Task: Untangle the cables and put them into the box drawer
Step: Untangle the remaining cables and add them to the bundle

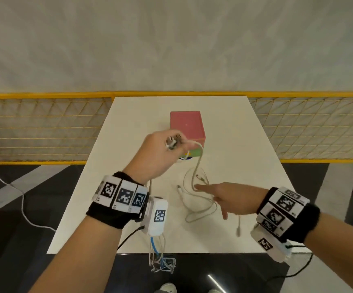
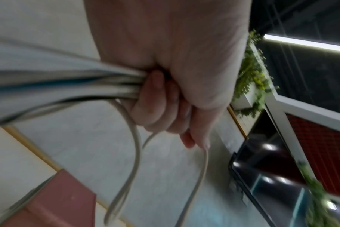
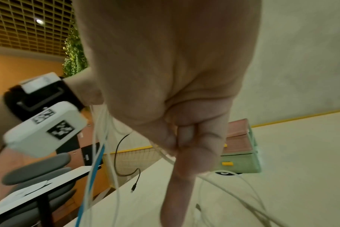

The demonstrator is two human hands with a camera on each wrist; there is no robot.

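Untangling: left hand (image 1: 158,153) grips a cable bundle (image 2: 91,86); right hand (image 1: 226,196), forefinger out, hooks a loop (image 1: 194,182). Next, tease it free.

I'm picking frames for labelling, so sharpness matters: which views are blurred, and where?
Head view: the left hand and the plugs it grips are smeared; the table and box are fairly sharp. Left wrist view: the cables streak heavily. Right wrist view: the right hand is soft, and the box edges are slightly blurred.
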